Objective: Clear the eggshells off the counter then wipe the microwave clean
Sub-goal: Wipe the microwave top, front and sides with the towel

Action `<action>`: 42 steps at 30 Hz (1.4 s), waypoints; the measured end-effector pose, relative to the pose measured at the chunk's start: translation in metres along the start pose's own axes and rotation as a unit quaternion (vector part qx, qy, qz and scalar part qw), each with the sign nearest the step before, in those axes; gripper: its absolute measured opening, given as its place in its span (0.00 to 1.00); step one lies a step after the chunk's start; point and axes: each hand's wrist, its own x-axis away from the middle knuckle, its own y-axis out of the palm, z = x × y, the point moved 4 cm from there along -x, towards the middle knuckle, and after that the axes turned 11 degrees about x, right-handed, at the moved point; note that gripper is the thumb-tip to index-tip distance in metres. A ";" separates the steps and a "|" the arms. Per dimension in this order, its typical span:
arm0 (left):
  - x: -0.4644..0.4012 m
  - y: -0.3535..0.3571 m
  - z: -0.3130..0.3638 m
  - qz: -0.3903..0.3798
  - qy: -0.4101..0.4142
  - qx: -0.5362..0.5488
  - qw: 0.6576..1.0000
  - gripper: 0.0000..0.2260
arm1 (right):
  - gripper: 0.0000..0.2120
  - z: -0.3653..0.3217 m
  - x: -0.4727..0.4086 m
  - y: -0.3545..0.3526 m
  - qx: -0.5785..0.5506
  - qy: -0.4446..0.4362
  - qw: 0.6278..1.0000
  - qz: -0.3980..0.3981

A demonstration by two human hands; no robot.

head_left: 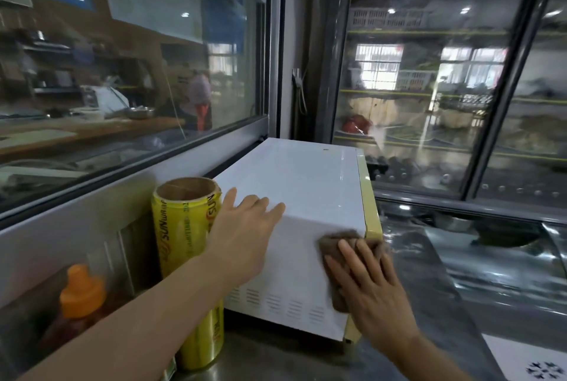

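White microwave (306, 196), centre frame: right hand (368, 285), fingers flat, pressing brown cloth (334, 238) against its side; left hand (245, 224), fingers extended, steadying top; hard rubbing risks toppling adjacent cling-film roll (187, 242).

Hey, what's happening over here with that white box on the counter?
A person is wiping down a white microwave. The right hand presses a brown cloth flat against the side panel near the front edge, while the left hand rests open on the top corner, apparently steadying it. A yellow roll of cling film stands just left of the microwave, and an orange-capped bottle is further left. No eggshells show on the counter.
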 end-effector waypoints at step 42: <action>0.006 0.023 0.006 0.082 -0.056 0.052 0.994 0.35 | 0.38 -0.091 0.065 0.045 -0.401 0.621 0.674 -0.010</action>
